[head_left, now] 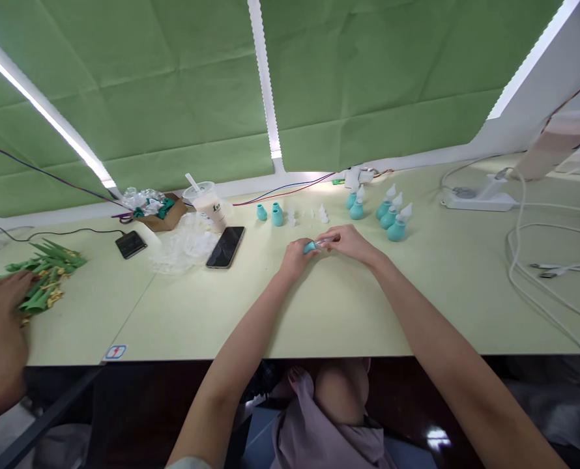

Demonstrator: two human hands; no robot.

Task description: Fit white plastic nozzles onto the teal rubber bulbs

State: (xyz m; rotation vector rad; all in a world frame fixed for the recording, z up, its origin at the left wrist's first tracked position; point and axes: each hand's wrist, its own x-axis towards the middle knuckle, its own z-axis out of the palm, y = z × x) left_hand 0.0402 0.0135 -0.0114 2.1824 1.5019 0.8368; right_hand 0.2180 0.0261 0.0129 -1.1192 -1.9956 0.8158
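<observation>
Over the middle of the table my left hand (296, 256) is closed around a small teal rubber bulb (310, 247), most of which the fingers hide. My right hand (347, 241) pinches a clear plastic nozzle (325, 240) that meets the bulb's end; how far it sits in the bulb cannot be seen. Beyond the hands stand teal bulbs without nozzles (277, 217) and loose clear plastic pieces (323, 213). To the right, several teal bulb syringes (396, 228) stand upright with clear pointed nozzles fitted.
A phone (226, 247), a crumpled plastic bag (187, 244) and a drink cup (206, 203) lie left of my hands. Farther left, another person's hand (6, 293) touches green pieces (48, 277). A power strip (480, 200) and white cables (517, 254) occupy the right.
</observation>
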